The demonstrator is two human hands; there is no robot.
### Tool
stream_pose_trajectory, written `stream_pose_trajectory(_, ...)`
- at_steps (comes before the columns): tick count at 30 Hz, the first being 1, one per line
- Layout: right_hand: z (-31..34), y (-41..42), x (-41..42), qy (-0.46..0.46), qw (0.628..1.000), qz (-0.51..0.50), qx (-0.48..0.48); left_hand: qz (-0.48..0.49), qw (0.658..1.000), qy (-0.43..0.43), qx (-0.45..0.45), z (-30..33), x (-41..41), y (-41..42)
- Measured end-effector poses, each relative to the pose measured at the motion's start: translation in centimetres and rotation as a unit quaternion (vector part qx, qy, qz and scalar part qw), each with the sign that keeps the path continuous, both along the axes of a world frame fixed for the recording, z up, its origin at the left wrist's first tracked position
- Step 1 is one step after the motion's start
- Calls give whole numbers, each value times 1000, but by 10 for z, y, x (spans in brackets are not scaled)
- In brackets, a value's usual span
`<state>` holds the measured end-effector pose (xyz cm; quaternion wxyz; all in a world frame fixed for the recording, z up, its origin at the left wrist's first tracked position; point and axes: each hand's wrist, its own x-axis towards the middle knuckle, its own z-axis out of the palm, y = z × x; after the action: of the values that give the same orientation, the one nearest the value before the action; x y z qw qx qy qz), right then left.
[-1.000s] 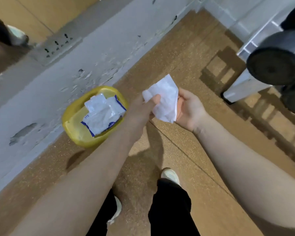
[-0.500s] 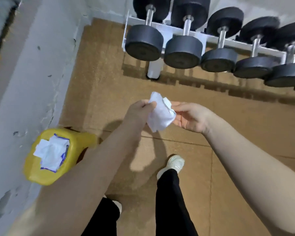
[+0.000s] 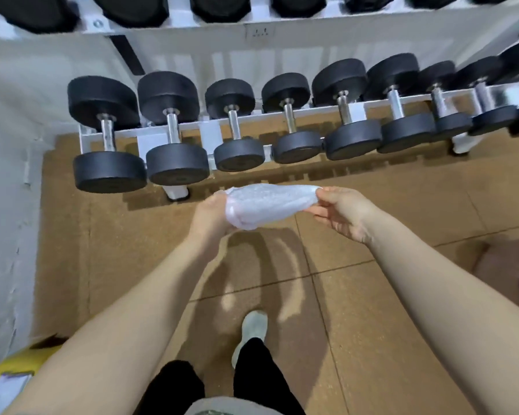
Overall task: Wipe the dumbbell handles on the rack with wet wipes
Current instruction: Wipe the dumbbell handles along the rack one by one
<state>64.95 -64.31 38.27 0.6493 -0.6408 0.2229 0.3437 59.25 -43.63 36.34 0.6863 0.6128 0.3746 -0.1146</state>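
Both hands are mid-frame, stretching a thin white wet wipe (image 3: 270,205) between them: left hand (image 3: 212,215) grips one end, right hand (image 3: 340,209) pinches the other. It's motion-blurred, so the texture's hard to read. Above it sits the white metal rack (image 3: 210,136) of black dumbbells with chrome handles (image 3: 173,127); the top row is cut off. A yellow tub (image 3: 21,363) barely peeks in lower left.

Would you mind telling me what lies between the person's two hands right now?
In the head view, a white wet wipe stretches between the left hand and the right hand; each hand grips one end.
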Motion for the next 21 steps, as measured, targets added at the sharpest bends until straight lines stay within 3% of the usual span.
stream_pose_trajectory(6,12,-49,48,-74,987,-97,-103,75,982,46,-168,13,73,-56)
stream_pose_trajectory(9,20,-64,80,-74,984,-137,-82,43,981,74,-177,15,119,-79)
stream_pose_trajectory(15,18,-91,173,-39,981,-177,-63,84,973,123,-175,30,226,-114)
stream_pose_trajectory(21,33,-88,291,-20,981,-191,-2,53,990,69,-111,34,331,-107)
